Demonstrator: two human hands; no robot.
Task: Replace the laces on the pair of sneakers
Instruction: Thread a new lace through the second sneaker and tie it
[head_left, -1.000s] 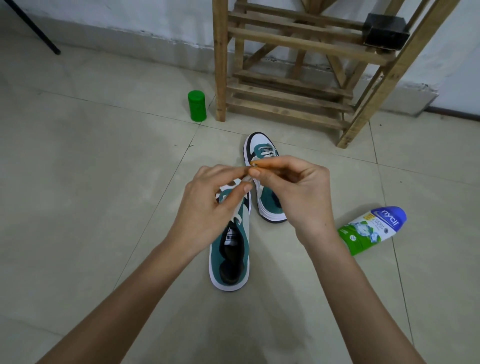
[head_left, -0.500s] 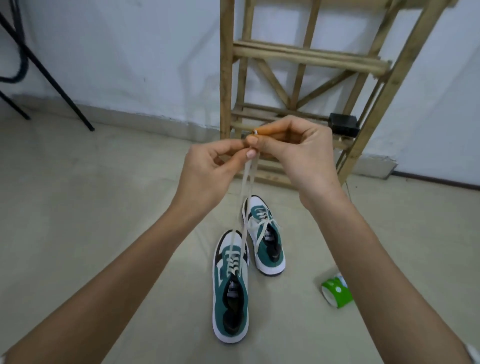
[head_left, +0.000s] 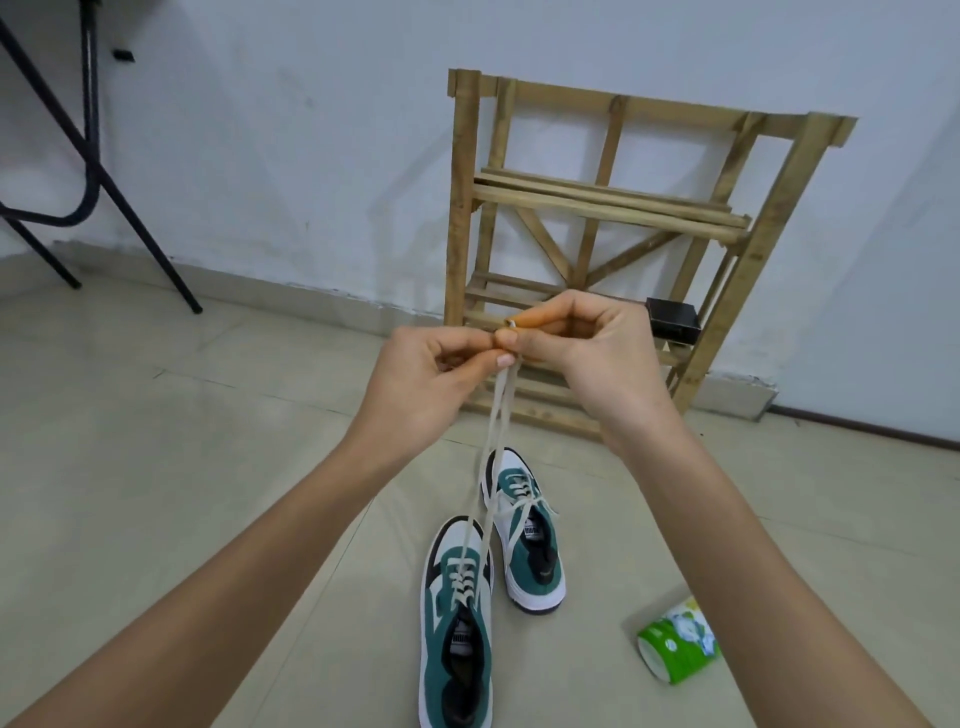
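I see the left hand (head_left: 428, 376) and right hand (head_left: 589, 345) pinching the lace (head_left: 464, 576) ends, fingers curled tight; strands run down to the near sneaker (head_left: 432, 649).

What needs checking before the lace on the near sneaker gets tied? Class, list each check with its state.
1. Pinch on the cream flat lace by left hand and right hand: ok.
2. Lace ends level: cannot tell, fingers hide them.
3. Lace crossed through the near green-and-white sneaker: ok.
4. Lacing on the far green-and-white sneaker: ok.
5. Room beside both sneakers, with the green plastic bottle lying apart: ok.
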